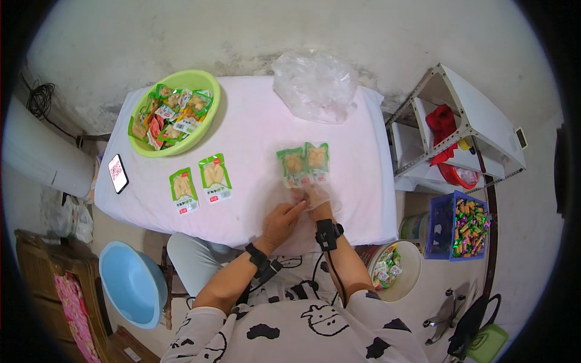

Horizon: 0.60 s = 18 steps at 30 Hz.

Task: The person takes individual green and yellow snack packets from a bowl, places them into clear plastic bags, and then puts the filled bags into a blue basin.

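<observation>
Two green-edged snack packets [317,156] lie side by side at the table's centre right, inside a clear plastic bag [333,199]. My right hand [318,204] is at the bag's near end, partly covered by the clear film. Beside it, my left hand [282,222] has its fingers drawn together at the bag's edge, on the near left side. To the left, two more vacuum-sealed packets, one [215,178] slightly farther back than the other [184,190], lie flat and apart on the cloth. A light green basin [213,122] at the back left holds many mixed packets.
A pile of clear plastic bags [315,86] rests at the table's back edge. On the left lies a smartphone [118,174]. Beyond the table are a blue basin [131,281], a tub of packets [408,272], a blue crate of wrapped sweets [442,227] and a metal shelf [481,122].
</observation>
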{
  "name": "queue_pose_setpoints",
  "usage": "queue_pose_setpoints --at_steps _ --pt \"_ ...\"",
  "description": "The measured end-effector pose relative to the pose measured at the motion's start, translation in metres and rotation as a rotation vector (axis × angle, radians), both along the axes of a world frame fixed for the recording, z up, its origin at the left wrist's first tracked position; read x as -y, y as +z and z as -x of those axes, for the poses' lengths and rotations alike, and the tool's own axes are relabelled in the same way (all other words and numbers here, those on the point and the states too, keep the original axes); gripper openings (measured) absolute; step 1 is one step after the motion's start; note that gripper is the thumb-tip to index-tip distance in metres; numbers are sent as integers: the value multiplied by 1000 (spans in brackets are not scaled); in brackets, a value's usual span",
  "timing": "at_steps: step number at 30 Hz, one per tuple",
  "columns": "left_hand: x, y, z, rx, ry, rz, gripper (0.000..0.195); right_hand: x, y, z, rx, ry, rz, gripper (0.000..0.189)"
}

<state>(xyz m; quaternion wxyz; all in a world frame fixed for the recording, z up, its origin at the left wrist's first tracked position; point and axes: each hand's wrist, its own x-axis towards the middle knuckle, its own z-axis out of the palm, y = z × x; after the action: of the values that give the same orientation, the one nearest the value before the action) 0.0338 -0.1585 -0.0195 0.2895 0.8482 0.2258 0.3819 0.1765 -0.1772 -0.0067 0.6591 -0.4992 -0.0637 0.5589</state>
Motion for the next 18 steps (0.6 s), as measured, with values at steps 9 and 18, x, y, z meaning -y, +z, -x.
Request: queue_pose_setpoints --at_steps 9,18 --pt "-1 7 2 -32 34 6 39 -17 -21 1 9 3 15 36" --pt "-6 6 6 -15 112 26 35 10 -30 20 253 34 -74 26"
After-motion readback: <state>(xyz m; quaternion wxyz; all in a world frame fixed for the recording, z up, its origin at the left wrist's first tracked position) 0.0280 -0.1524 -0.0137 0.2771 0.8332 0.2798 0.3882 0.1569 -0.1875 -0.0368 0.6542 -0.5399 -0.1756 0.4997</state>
